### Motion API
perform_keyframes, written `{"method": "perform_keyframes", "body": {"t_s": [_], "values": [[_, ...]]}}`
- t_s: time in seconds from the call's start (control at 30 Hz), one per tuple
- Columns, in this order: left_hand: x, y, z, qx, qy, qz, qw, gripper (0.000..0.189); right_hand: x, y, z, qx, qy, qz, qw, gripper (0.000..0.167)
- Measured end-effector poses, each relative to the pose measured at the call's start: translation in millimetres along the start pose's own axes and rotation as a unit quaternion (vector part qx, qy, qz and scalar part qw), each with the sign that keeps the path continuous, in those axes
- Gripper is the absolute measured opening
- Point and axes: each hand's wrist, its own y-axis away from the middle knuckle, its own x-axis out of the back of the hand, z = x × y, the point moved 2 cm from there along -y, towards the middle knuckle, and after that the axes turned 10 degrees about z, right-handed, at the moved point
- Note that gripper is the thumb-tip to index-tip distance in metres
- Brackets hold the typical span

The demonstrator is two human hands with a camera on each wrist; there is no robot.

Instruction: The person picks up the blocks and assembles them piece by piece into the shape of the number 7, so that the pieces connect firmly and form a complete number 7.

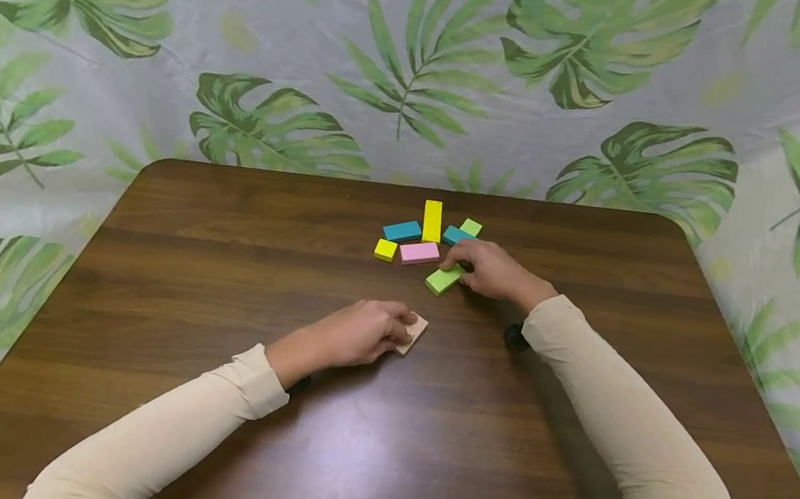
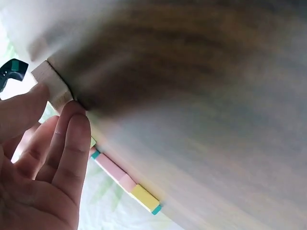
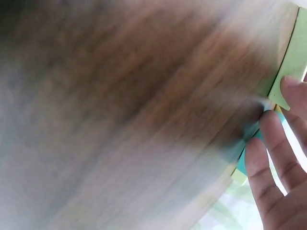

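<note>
My left hand [image 1: 363,335] is near the middle of the table and pinches a plain wooden block [image 1: 417,332] by its left side. In the left wrist view the thumb lies against this wooden block [image 2: 52,82], with fingertips at its lower end. Farther forward and to the right, my right hand [image 1: 496,273] pinches a light green block [image 1: 441,282] lying slanted on the table. The right wrist view has the thumb on the end of the green block [image 3: 291,60]. A teal block [image 1: 456,236] lies just beyond the right fingers, partly hidden by them.
Near the far edge of the brown table [image 1: 215,293] lie a long yellow block [image 1: 432,220], another teal block [image 1: 402,231], a pink block [image 1: 419,253], a small yellow block [image 1: 385,250] and a small green block [image 1: 472,227]. Behind hangs a leaf-patterned cloth [image 1: 426,161].
</note>
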Motion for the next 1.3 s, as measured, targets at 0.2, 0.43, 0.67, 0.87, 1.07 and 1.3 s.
{"method": "perform_keyframes", "body": {"t_s": [0.2, 0.43, 0.67, 0.87, 1.07, 1.3], "values": [[-2.1, 0.5, 4.2, -0.007, -0.005, 0.01, 0.9999, 0.015, 3.9, 3.5, 3.6, -0.008, -0.011, -0.005, 0.9999, 0.027], [-3.5, 5.1, 1.8, -0.018, 0.002, 0.015, 0.9997, 0.015, 3.4, 4.4, 5.3, -0.022, -0.033, -0.014, 0.9991, 0.03], [-4.5, 7.1, -3.1, -0.019, 0.012, 0.02, 0.9995, 0.016, 1.6, 4.6, 7.7, -0.039, -0.045, -0.034, 0.9977, 0.034], [-3.6, 7.1, -3.6, -0.013, 0.017, 0.023, 0.9995, 0.016, 4.2, 1.6, 6.1, -0.04, -0.052, -0.041, 0.997, 0.034], [-1.7, 6.3, -2.8, -0.006, 0.021, 0.018, 0.9996, 0.017, 3.7, 0.0, 9.2, -0.049, -0.063, -0.046, 0.9957, 0.034], [-1.5, 5.6, -0.7, 0.0, 0.017, 0.017, 0.9997, 0.017, 2.2, 1.7, 11.0, -0.054, -0.07, -0.045, 0.9951, 0.034]]}}
